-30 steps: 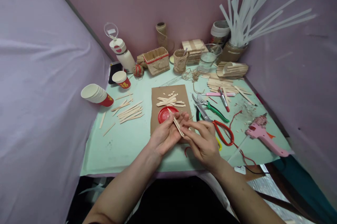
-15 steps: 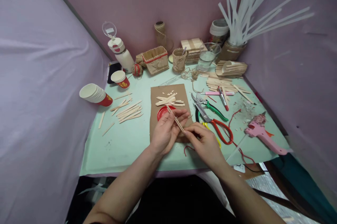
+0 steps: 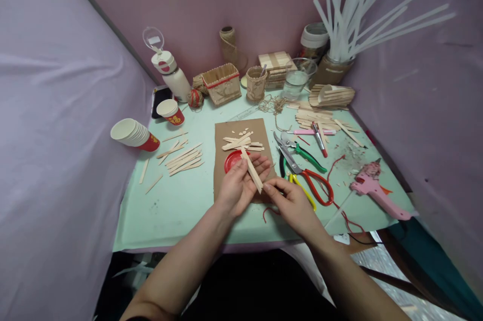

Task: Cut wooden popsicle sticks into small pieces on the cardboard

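Wooden strips (image 3: 252,172) in hand, work seemingly midway.
They are gripped by the left hand (image 3: 237,187) above the cardboard (image 3: 258,127); whether pinched by the right hand (image 3: 290,203) cannot be told. Pieces (image 3: 243,143) are piled; loose sticks (image 3: 184,160) are left, seemingly unused.

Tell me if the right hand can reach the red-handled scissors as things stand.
Probably yes: the right hand is close to the red-handled scissors, with just a yellow handle lying between.

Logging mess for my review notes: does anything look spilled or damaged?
Yes: crumbs lie scattered on the green tablecloth by the pink glue gun, looking like uncleared debris; a dark smudge also marks the cloth's near left part.
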`<state>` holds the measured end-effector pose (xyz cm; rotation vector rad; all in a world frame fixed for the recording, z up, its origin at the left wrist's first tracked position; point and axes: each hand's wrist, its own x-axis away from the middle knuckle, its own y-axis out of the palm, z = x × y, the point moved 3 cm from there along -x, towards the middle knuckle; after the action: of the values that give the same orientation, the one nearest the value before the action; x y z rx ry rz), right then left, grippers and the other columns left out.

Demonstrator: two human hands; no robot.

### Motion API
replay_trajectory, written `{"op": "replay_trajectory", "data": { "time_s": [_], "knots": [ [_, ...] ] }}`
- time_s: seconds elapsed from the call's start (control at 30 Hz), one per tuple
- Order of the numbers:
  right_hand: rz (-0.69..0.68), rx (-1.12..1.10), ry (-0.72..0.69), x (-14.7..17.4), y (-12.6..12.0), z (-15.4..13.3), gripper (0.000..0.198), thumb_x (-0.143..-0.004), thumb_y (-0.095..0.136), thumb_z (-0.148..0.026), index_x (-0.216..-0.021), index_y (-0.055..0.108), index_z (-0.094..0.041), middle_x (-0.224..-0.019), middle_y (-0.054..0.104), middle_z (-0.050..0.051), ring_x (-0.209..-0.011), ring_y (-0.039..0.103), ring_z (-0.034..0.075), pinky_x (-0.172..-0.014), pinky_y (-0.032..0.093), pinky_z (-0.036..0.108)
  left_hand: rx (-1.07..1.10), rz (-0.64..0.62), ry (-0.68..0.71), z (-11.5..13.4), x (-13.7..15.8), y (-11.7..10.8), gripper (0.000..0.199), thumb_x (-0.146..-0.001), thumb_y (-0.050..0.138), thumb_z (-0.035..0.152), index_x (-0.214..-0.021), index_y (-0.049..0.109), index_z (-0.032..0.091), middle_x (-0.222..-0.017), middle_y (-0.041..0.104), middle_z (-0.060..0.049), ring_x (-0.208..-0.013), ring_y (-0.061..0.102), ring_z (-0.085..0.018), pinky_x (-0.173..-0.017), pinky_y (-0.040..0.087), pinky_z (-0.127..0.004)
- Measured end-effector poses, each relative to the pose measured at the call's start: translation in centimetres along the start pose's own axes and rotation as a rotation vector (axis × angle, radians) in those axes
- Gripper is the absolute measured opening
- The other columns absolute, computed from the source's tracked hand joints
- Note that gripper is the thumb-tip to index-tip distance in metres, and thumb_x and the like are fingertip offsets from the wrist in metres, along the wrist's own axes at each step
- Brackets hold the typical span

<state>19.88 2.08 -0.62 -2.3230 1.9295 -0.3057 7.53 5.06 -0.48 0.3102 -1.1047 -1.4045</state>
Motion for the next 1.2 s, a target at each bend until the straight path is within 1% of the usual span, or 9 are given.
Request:
{"op": "replay_trajectory", "data": {
  "time_s": [0.17,0.33,0.5,0.6,0.7,0.8,0.9,1.03,1.2],
  "knots": [
    [0.077,0.088,-0.06,0.2,0.4,-0.1,0.023,-0.088,0.053,-0.031,-0.072,0.063,-0.018,-0.069,0.059,0.001,-0.065,0.055,0.015,-0.06,0.042,0.026,0.018,0.039,0.003,-0.1,-0.1,0.4,0.026,-0.095,0.045,0.023,-0.09,0.068,0.01,-0.08,0.067,-0.007,-0.072,0.064,-0.012,-0.087,0.052,-0.033],
    [0.129,0.15,-0.134,0.5,0.3,-0.3,0.023,-0.091,0.05,-0.028,-0.072,0.06,-0.019,-0.072,0.059,0.001,-0.068,0.055,0.015,-0.063,0.042,0.026,-0.023,-0.028,0.039,0.0,-0.1,0.9,0.021,-0.093,0.049,0.02,-0.091,0.067,0.01,-0.079,0.065,-0.006,-0.068,0.061,-0.01,-0.082,0.052,-0.028],
    [0.066,0.196,-0.117,0.5,0.2,-0.1,0.025,-0.093,0.045,-0.027,-0.069,0.051,-0.021,-0.068,0.054,0.0,-0.066,0.053,0.015,-0.061,0.041,0.025,-0.039,-0.017,0.044,0.0,-0.3,0.6,0.021,-0.093,0.05,0.024,-0.092,0.067,0.011,-0.08,0.063,-0.006,-0.07,0.06,-0.011,-0.076,0.051,-0.027],
    [0.017,0.274,-0.149,0.5,0.5,0.1,0.026,-0.094,0.043,-0.025,-0.069,0.048,-0.021,-0.071,0.053,0.0,-0.068,0.053,0.015,-0.062,0.041,0.026,-0.039,0.0,0.035,-0.2,-0.4,0.6,0.023,-0.093,0.049,0.026,-0.089,0.066,0.011,-0.074,0.059,-0.004,-0.061,0.054,-0.008,-0.068,0.049,-0.022],
    [-0.003,0.309,-0.195,0.5,0.6,0.2,0.024,-0.095,0.042,-0.024,-0.072,0.05,-0.021,-0.074,0.055,0.001,-0.071,0.054,0.016,-0.063,0.043,0.026,-0.028,0.006,0.025,-0.3,-0.5,0.6,0.027,-0.094,0.048,0.032,-0.083,0.064,0.012,-0.064,0.049,0.0,-0.05,0.04,-0.005,-0.055,0.042,-0.017],
    [-0.006,0.306,-0.207,0.5,0.4,0.2,0.023,-0.095,0.043,-0.024,-0.074,0.052,-0.021,-0.073,0.056,0.001,-0.07,0.055,0.016,-0.063,0.043,0.026,0.021,0.001,0.016,-0.2,-0.6,0.7,0.036,-0.096,0.041,0.037,-0.082,0.062,0.011,-0.061,0.043,0.001,-0.048,0.034,-0.006,-0.047,0.034,-0.015],
    [0.063,0.271,-0.213,0.6,0.1,0.1,0.017,-0.092,0.051,-0.023,-0.076,0.056,-0.021,-0.072,0.06,0.0,-0.069,0.056,0.015,-0.064,0.043,0.025,0.081,-0.001,-0.003,0.1,-0.7,0.7,0.039,-0.097,0.036,0.035,-0.082,0.062,0.01,-0.063,0.042,0.0,-0.049,0.034,-0.006,-0.046,0.033,-0.016],
    [0.166,0.229,-0.248,0.7,-0.2,-0.3,0.012,-0.087,0.058,-0.021,-0.076,0.06,-0.021,-0.072,0.062,0.0,-0.068,0.058,0.015,-0.064,0.044,0.026,0.136,-0.01,-0.032,0.1,-0.8,1.0,0.035,-0.098,0.034,0.03,-0.082,0.06,0.011,-0.068,0.043,0.0,-0.052,0.036,-0.006,-0.05,0.035,-0.016],
    [0.19,0.232,-0.24,0.5,-0.2,-0.3,0.014,-0.087,0.058,-0.024,-0.074,0.062,-0.022,-0.071,0.065,0.001,-0.066,0.059,0.015,-0.062,0.045,0.026,0.151,-0.004,-0.023,-0.4,-0.8,1.2,0.03,-0.096,0.039,0.032,-0.08,0.057,0.014,-0.068,0.04,0.001,-0.053,0.035,-0.007,-0.051,0.036,-0.016]
  ]
}}
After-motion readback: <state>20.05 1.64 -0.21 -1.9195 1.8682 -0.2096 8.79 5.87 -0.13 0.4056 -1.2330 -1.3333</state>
